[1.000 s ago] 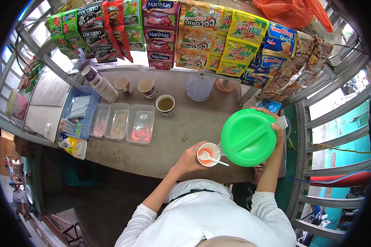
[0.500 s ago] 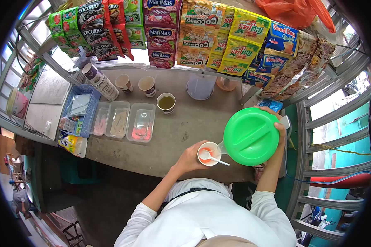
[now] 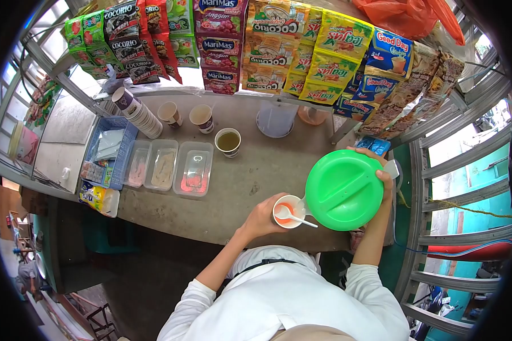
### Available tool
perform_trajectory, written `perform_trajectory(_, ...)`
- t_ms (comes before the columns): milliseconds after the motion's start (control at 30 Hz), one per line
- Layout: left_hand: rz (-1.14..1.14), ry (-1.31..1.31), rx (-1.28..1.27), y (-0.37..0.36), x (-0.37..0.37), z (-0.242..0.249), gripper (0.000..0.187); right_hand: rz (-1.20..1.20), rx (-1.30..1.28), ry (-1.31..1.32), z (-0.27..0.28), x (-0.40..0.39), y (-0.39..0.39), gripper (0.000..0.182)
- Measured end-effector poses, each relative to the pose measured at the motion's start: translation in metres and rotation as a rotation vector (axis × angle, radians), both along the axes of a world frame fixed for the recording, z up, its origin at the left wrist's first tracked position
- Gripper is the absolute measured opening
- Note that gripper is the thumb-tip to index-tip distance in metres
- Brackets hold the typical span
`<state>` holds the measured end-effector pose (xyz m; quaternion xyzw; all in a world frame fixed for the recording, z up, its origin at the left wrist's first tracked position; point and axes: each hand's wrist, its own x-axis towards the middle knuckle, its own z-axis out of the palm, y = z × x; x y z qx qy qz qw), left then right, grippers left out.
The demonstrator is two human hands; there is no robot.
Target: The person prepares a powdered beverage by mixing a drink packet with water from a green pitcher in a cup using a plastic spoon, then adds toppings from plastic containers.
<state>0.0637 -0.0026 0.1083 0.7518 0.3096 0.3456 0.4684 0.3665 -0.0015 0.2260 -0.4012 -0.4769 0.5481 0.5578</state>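
My left hand [image 3: 261,219] is closed around a paper cup [image 3: 283,206] near the table's front edge. Inside the cup is something orange, and a white plastic spoon [image 3: 296,217] leans out over its rim to the right. My right hand [image 3: 384,176] grips the handle of a pitcher with a round green lid [image 3: 345,190]. The pitcher is tilted toward the cup, its clear spout at the cup's right rim. Whether liquid is flowing I cannot make out. Farther back on the table stands another paper cup [image 3: 228,142] with yellow-green liquid in it.
Two paper cups [image 3: 202,118] and a leaning cup stack [image 3: 136,112] stand behind plastic boxes [image 3: 193,169] of powder. A blue basket [image 3: 101,150] sits at the left. Drink sachets [image 3: 276,48] hang along the back; a clear container [image 3: 276,120] stands beneath them. Metal slats [image 3: 466,187] border the right.
The pitcher and my right hand have shifted slightly left, bringing the spout closer over the cup. My left hand, the cup and the spoon have stayed nearly still.
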Motion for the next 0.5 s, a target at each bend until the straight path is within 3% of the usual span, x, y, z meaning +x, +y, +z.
perform_trajectory(500,0.007,-0.002,-0.059,-0.0021,-0.0006,-0.0001,0.074,-0.049,0.009,-0.004,0.0000,-0.0039,-0.0034,0.076)
